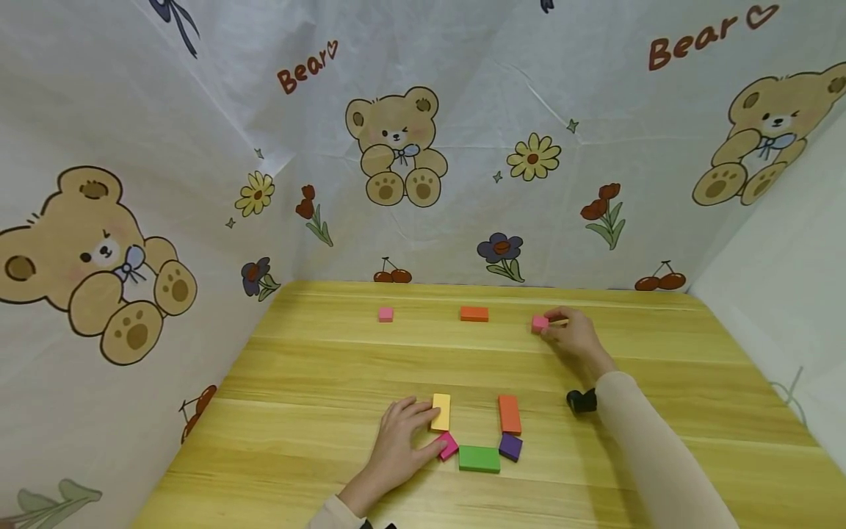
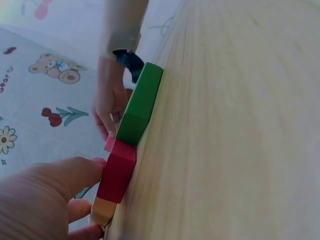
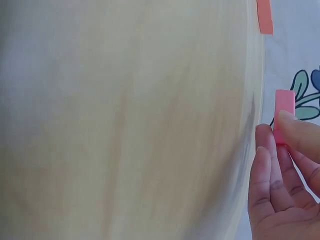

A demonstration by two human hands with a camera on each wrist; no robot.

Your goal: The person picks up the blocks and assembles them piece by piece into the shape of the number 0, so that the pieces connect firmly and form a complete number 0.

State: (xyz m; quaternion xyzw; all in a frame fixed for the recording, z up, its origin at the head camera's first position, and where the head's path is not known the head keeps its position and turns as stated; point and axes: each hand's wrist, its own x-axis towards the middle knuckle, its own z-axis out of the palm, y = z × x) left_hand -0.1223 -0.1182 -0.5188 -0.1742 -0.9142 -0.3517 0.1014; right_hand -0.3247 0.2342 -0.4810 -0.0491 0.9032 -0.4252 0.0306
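My left hand (image 1: 402,441) rests on the table, a fingertip on an upright-running yellow block (image 1: 440,408) and the thumb at a magenta block (image 1: 449,445). A green block (image 1: 479,459) lies beside the magenta one, followed by a purple block (image 1: 510,447) and an orange block (image 1: 510,414), forming a U. At the back right, my right hand (image 1: 576,336) pinches a small pink block (image 1: 540,324) between thumb and fingers. The right wrist view shows the thumb pressed on that pink block (image 3: 284,102). A thin yellowish piece shows behind the fingers in the head view.
Along the back of the wooden table (image 1: 344,367) lie another pink block (image 1: 386,314) and a flat orange-red block (image 1: 474,314). Bear-printed white cloth (image 1: 463,59) hangs behind and at the left. A black wrist device (image 1: 581,401) sits under the right sleeve.
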